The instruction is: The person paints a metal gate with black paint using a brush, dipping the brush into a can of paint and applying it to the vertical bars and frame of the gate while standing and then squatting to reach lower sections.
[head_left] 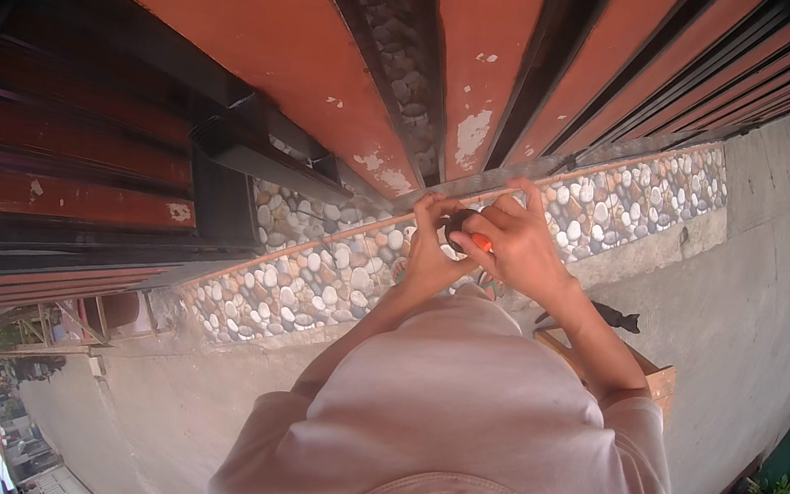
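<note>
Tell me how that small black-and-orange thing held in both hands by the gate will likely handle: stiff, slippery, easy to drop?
The black-and-orange object looks small and rigid, since left hand and right hand pinch it without bending it. Probably light: fingertips alone carry it. Mostly hidden by fingers, so its surface grip cannot be judged; held above concrete ground, a drop could be hard on it.

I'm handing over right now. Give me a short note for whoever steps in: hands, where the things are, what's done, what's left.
Left hand: raised at chest height, fingers closed on a small dark object.
Right hand: gripping the same object, with an orange part showing between the fingers.
Where: both hands meet in front of the red metal gate, above the pebble-faced low wall. A wooden box sits by the right elbow.
Done: object is held in both hands.
Left: what the object is and what has been done to it cannot be told.
</note>
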`<state>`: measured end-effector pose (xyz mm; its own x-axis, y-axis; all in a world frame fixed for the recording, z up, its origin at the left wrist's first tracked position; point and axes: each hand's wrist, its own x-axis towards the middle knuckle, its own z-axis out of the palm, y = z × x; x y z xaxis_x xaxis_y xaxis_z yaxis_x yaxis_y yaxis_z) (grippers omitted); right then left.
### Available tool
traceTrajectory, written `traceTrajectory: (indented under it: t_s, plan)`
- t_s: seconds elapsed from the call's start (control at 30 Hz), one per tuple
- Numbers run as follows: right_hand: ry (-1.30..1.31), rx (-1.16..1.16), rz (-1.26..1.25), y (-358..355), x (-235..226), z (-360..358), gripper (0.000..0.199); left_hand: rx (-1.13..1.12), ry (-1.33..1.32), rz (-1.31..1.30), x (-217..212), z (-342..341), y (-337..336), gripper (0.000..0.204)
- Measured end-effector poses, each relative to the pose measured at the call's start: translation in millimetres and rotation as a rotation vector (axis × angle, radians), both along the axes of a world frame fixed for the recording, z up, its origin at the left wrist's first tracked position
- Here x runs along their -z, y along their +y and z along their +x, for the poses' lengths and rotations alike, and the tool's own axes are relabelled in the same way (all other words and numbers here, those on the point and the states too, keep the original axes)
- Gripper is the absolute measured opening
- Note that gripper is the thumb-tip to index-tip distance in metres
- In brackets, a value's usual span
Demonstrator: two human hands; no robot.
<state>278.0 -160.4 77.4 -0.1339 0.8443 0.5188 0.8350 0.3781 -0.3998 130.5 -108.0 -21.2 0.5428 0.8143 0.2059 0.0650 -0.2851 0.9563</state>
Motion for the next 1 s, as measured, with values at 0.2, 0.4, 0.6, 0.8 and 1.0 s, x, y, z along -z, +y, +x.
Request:
traceTrajectory:
  t_s: [0.2,0.4,0.6,0.8,1.0]
  plan:
    - [0.062,-0.04,0.008,-21,0,40,0.017,-0.043,0.033,0.103,-10,40,-32,0.095]
    - [0.06,-0.076,-0.004,-43,5,76,0.015,-0.097,0.084,0.105,-3,68,-57,0.093]
    - [0.082,-0.141,0.015,-51,9,96,0.015,-0.144,0.106,0.148,-2,83,-73,0.093]
    - [0.133,-0.234,0.003,-51,16,107,0.019,-0.182,0.126,0.148,1,88,-79,0.094]
    - [0.104,-0.233,0.024,-52,17,118,0.024,-0.186,0.134,0.076,-4,95,-80,0.093]
